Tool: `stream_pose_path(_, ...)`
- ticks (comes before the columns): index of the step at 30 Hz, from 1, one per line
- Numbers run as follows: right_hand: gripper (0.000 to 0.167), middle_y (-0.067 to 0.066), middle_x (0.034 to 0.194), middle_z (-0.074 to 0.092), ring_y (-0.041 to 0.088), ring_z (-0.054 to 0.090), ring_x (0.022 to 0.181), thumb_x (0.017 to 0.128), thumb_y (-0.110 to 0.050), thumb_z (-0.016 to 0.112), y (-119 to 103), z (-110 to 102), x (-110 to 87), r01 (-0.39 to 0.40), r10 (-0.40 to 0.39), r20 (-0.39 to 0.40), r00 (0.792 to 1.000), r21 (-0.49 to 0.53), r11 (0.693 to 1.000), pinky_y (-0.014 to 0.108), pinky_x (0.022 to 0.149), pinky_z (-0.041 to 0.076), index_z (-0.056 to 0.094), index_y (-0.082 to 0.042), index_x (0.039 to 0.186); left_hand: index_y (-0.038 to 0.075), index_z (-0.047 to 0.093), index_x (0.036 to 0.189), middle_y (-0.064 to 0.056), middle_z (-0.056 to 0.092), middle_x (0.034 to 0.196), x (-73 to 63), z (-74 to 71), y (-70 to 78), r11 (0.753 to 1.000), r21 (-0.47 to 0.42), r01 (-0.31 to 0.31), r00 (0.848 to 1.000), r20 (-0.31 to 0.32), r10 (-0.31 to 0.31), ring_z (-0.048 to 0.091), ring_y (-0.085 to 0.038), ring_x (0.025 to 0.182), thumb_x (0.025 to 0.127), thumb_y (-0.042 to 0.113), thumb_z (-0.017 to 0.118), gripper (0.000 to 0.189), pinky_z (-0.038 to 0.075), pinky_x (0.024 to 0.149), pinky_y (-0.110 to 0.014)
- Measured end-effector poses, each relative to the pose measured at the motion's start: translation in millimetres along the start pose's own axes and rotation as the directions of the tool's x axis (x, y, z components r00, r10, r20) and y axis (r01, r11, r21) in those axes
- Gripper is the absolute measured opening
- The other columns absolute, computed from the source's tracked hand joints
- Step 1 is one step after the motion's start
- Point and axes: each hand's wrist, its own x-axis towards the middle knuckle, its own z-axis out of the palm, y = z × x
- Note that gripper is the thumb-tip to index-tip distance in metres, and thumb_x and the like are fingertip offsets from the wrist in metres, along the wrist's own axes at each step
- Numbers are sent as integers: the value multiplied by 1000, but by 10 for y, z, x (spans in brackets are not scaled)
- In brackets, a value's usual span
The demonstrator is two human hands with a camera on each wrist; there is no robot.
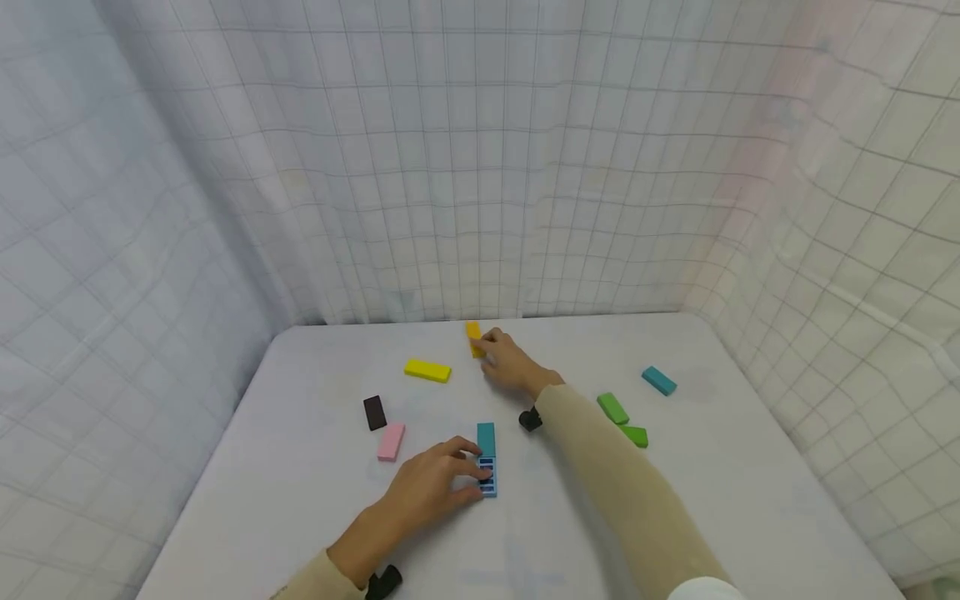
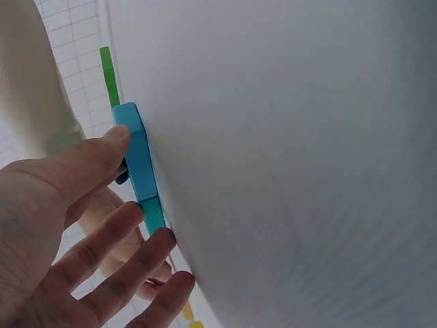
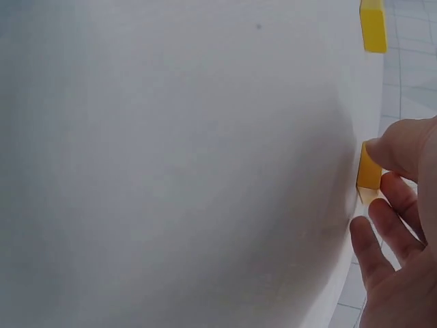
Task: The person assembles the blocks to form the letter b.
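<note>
In the head view my left hand [image 1: 435, 483] rests over a light-blue block [image 1: 490, 492] with a patterned top and a teal block [image 1: 486, 437] lined up end to end. From the left wrist view, its thumb touches the blue block [image 2: 140, 160], while loosely spread fingers lie by the teal block [image 2: 153, 215]. Farther back, my right hand [image 1: 510, 362] is at an orange block [image 1: 474, 330] near the table's far edge. Up close, the thumb and forefinger pinch that orange block [image 3: 369, 171]; the other fingers are spread.
Left of centre lie a yellow block [image 1: 427, 371], a dark brown block [image 1: 374, 412] and a pink block [image 1: 392, 442]. To the right are two green blocks [image 1: 612, 407], partly beside my sleeve, and another teal block [image 1: 659, 381]. Gridded white curtains [image 1: 480, 167] enclose the white table [image 1: 315, 500].
</note>
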Motion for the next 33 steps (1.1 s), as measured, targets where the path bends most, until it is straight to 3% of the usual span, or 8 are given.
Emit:
stream_pose_path(3,50,16,157,57,28,59,144,118,-18,67,247,118,125,35,-36,-25,999,-42,999,43,126,54,63,-10,168,33,91,131,4,77,146,44,-30,-42,1000,-17,-15,1000,17,15,77,-24,133,102,31,93,29,70,103,-48)
stream_pose_path(6,45,15,154,59,27,62,141,117,-14,68,262,189,79,59,-61,-33,998,-71,996,42,121,58,69,-9,162,34,91,130,6,77,146,15,3,-28,1000,-10,-6,1000,22,7,77,-23,133,102,33,93,28,70,104,-47)
stream_pose_path(9,39,16,160,59,32,63,148,116,-11,68,99,90,-64,76,-79,-45,996,-67,995,48,126,57,75,-8,155,34,91,130,6,77,146,13,27,-15,1000,4,-5,1000,12,5,78,-22,133,102,33,93,28,70,105,-47)
stream_pose_path(13,34,24,169,59,45,61,157,115,-5,67,-199,-151,-252,67,-67,-5,998,-45,997,61,134,50,79,-1,146,34,91,129,5,78,145,33,29,-3,1000,19,-23,1000,-3,23,78,-22,131,102,33,93,27,70,102,-46)
stream_pose_path(19,27,16,160,69,37,67,152,112,-10,73,131,53,-131,130,-129,-21,991,5,992,51,134,53,85,-8,137,33,92,128,6,78,144,25,-1,-13,1000,25,-13,1000,-2,13,78,-21,130,101,32,94,28,70,102,-44)
stream_pose_path(25,21,20,153,68,37,70,142,111,-6,77,-408,-222,-388,90,-89,27,996,-13,996,50,123,61,84,-3,131,31,92,128,5,78,143,10,-68,-25,1000,15,-9,1000,-2,9,79,-22,129,100,31,95,28,70,102,-47)
stream_pose_path(33,18,18,139,70,34,74,133,114,-7,74,-421,-206,-487,182,-182,13,983,9,983,44,117,65,85,-4,128,32,92,126,4,78,142,1,-48,-62,999,9,-43,999,-20,43,79,-22,127,100,31,95,27,70,99,-45)
